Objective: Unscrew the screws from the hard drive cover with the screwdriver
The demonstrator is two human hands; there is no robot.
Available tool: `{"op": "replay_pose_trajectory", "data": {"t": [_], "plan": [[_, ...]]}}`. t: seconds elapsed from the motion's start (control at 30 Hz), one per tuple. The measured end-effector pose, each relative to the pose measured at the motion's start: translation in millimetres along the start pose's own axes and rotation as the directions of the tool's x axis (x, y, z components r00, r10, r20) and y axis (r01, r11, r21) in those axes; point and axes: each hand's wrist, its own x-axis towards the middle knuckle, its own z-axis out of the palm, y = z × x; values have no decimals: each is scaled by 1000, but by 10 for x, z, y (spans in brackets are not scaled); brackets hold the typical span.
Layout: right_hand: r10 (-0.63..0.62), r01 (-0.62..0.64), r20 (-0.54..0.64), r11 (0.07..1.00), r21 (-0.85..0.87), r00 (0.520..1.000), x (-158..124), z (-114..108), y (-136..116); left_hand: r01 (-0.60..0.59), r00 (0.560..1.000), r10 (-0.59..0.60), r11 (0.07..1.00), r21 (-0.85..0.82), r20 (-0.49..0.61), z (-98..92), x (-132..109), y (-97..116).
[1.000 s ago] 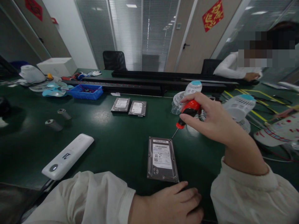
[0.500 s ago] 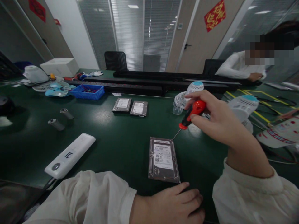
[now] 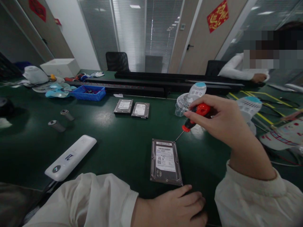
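A hard drive (image 3: 165,162) lies label side up on the green table in front of me. My right hand (image 3: 216,121) grips a red and black screwdriver (image 3: 186,126) by its handle. The shaft slants down to the left, its tip at the drive's far right corner. Resting on the table, my left hand (image 3: 176,206) has its fingers loosely spread; the index fingertip is at the drive's near right corner. Whether that finger touches the drive I cannot tell.
Two more hard drives (image 3: 140,109) lie farther back. To the left are a white device marked 21 (image 3: 71,157), two metal cylinders (image 3: 56,125) and a blue tray (image 3: 89,94). White fans (image 3: 197,90) stand behind my right hand. A person (image 3: 239,71) sits at back right.
My right hand's fingers have shifted on the screwdriver handle, with the thumb reaching farther left. The tip stays at the same corner. My left hand and the drive have not moved.
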Motion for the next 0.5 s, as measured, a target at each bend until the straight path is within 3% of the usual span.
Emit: {"op": "replay_pose_trajectory", "data": {"t": [0.2,0.5], "plan": [[-37,37,65,999,11,997,-15,-9,34,14,1000,-14,1000,-1,-22,-10,-5,-2],[-28,28,54,1000,-3,998,-5,-10,1,22,999,-22,1000,1,-49,-6,3,9]]}}
